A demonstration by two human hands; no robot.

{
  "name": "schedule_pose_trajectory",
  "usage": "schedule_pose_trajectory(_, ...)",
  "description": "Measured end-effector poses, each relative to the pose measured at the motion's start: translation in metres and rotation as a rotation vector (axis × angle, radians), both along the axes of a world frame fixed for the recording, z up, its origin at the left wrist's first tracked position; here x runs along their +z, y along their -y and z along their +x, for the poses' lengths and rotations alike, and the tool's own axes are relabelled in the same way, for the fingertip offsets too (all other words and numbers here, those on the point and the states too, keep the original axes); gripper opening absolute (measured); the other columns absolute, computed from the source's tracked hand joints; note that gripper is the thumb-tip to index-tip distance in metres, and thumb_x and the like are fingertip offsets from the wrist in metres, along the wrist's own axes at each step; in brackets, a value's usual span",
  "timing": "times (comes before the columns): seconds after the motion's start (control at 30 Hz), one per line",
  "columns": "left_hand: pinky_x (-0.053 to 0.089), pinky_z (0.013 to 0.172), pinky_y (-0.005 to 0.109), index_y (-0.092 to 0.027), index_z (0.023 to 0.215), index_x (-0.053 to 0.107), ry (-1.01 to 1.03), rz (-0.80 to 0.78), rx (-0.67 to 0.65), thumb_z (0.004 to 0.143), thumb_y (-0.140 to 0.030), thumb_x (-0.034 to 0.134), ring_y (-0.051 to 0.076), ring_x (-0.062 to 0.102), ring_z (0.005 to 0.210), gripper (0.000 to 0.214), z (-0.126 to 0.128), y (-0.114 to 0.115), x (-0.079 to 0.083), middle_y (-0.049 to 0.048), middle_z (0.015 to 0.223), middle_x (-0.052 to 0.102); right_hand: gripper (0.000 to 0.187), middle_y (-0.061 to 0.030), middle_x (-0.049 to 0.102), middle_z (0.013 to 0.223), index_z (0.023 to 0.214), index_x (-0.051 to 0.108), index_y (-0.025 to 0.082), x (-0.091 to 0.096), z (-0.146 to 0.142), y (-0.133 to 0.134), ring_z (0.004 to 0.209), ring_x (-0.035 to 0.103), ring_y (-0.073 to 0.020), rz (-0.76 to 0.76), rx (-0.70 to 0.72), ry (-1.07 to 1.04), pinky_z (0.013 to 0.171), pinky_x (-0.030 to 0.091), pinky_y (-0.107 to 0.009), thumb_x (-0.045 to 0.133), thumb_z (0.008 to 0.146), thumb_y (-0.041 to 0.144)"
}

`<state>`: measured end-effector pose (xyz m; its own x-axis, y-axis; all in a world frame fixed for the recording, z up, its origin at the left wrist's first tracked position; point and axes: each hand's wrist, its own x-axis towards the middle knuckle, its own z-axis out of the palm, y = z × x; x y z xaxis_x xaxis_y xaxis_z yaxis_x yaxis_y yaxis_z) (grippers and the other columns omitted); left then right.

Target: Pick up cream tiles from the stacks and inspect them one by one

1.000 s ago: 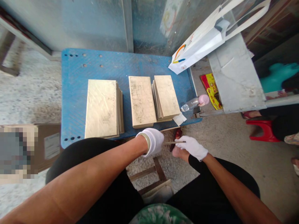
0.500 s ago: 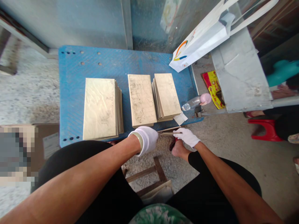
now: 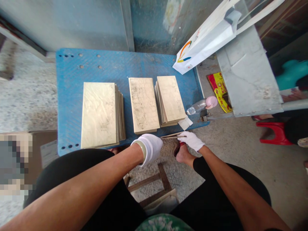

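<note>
- The left hand (image 3: 147,149), in a white glove, sits just in front of the desk's (image 3: 72,83) near edge, beside the middle stack; its fingers (image 3: 155,146) curl inward, and whether they hold anything cannot be told.
- The right hand (image 3: 191,141), also gloved, is just past the near right corner of the desk; its fingers (image 3: 184,136) are closed, pinching a thin pale strip (image 3: 173,136) that points toward the left hand.
- The person's bare foot (image 3: 183,155), in a red sandal, lies on the floor just below the right hand.
- Three stacks of beige tiles lie flat on the desk, spread along its near half: a wide stack (image 3: 98,115) on the left, a middle stack (image 3: 143,105) and a fanned right stack (image 3: 169,99) that nearly touches it.
- A paper scrap (image 3: 185,123) sits against the right stack's near corner.
- A plastic bottle (image 3: 198,107) with a pink cap lies at the desk's right edge, with pliers (image 3: 204,118) just below it.
- A white paper bag (image 3: 204,41) leans beyond the far right corner, above a yellow packet (image 3: 218,96) on the floor.
- A second person (image 3: 295,128) in black sits at the right, by a red stool (image 3: 271,133).
- A cardboard box (image 3: 45,147) stands left of the desk, partly blurred.
</note>
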<state>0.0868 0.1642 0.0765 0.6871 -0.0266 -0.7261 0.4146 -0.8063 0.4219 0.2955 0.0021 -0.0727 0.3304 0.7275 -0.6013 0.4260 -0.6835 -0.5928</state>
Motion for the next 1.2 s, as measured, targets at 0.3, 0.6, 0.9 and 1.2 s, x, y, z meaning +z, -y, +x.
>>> schedule_pose_trajectory(0.3,0.053,0.082,0.041,-0.007,0.109,0.067,0.054,-0.023,-0.001,0.082,-0.022,0.055,0.034,0.066,0.097,0.033,0.0,0.003,-0.01,0.0216,0.104,0.069,0.014,-0.0082,0.067,0.105,0.09,0.071,0.019,-0.005,0.007,0.013,0.104,0.058,-0.0221,0.002,0.121,0.268,0.097,0.042,-0.036,0.059,0.081,0.021)
schedule_pose_trajectory(0.6,0.053,0.081,0.04,-0.006,0.109,0.067,0.06,-0.024,0.006,0.08,-0.019,0.056,0.034,0.067,0.096,0.033,0.002,0.004,-0.009,0.0217,0.103,0.069,0.018,-0.0079,0.065,0.108,0.097,0.067,0.021,0.0,-0.002,0.017,0.103,0.058,-0.0205,0.003,0.127,0.488,0.091,0.044,-0.033,0.052,0.088,0.024)
schedule_pose_trajectory(0.9,0.053,0.077,0.036,-0.005,0.109,0.066,0.099,-0.006,0.021,0.075,-0.02,0.06,0.032,0.068,0.09,0.038,0.0,0.008,-0.014,0.0213,0.097,0.07,0.023,-0.0098,0.06,0.114,0.103,0.065,0.022,0.012,-0.014,0.016,0.098,0.059,-0.0222,-0.069,0.241,0.642,0.084,0.045,-0.033,0.048,0.093,0.033)
schedule_pose_trajectory(1.2,0.054,0.078,0.042,-0.006,0.102,0.068,0.07,-0.035,-0.005,0.076,-0.017,0.058,0.035,0.067,0.093,0.03,0.002,0.008,-0.01,0.0221,0.099,0.07,0.028,-0.011,0.061,0.111,0.102,0.068,0.02,0.014,-0.015,0.019,0.099,0.058,-0.0222,0.116,0.222,0.661,0.089,0.045,-0.033,0.046,0.093,0.034)
